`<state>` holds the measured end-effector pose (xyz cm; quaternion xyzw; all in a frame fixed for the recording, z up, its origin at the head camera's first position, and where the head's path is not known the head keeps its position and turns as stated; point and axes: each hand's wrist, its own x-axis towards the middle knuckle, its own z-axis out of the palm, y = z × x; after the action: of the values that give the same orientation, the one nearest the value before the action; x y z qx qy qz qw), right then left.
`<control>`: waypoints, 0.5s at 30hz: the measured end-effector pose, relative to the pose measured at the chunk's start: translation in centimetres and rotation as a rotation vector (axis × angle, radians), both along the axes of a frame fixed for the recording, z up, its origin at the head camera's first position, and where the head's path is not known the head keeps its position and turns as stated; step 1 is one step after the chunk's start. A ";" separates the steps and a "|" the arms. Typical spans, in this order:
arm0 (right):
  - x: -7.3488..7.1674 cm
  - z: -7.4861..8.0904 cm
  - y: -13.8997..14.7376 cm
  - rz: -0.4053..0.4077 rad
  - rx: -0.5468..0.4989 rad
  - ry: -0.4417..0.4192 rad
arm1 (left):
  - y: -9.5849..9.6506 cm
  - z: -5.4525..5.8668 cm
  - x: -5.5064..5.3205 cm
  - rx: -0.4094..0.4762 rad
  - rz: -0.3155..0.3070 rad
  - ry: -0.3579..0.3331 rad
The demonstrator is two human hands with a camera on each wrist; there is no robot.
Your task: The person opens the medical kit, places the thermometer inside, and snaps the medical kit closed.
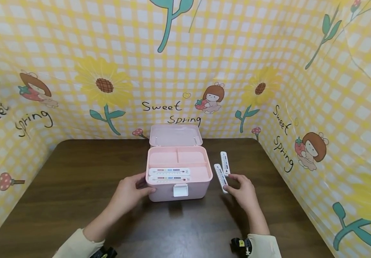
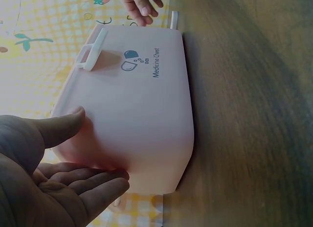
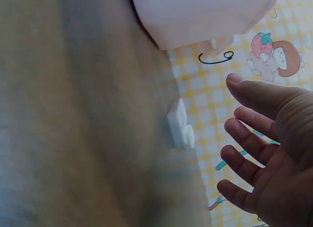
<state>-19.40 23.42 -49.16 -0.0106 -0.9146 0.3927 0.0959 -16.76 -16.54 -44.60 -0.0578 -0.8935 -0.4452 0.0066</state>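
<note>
A pink medicine box [image 1: 179, 191] stands with its lid [image 1: 176, 135] raised; "Medicine Chest" is printed on its front. Two flat white thermometers, one behind [image 1: 169, 171] and one in front [image 1: 169, 178], lie in its front compartment. My left hand [image 1: 128, 191] steadies the box at the front left corner, thumb against the front and nearly straight fingers along the side. Right of the box, two similar thermometers, a near one [image 1: 220, 177] and a far one [image 1: 224, 162], lie on the table. Over their near ends hovers my right hand [image 1: 244, 191], fingers spread and relaxed in the right wrist view [image 3: 269, 148], holding nothing.
The dark wooden table [image 1: 101, 161] carries the box near its back edge. A yellow checked cloth [image 1: 133, 75] with printed flowers and figures hangs behind and at both sides. Two smaller compartments [image 1: 162, 156] sit at the back of the box, and a white latch [image 1: 180, 190] hangs on its front.
</note>
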 end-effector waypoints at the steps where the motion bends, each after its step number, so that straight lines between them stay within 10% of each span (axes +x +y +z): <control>1: -0.1 -0.2 0.0 -0.006 -0.001 -0.006 | 0.0 0.0 0.0 -0.002 0.001 -0.002; 15: -0.6 -1.9 -0.6 -0.094 0.158 -0.114 | 0.0 0.0 0.0 -0.001 -0.004 -0.006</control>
<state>-19.98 22.81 -51.09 -0.0681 -0.9452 0.3130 0.0626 -16.78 -16.53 -44.62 -0.0583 -0.8937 -0.4449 0.0032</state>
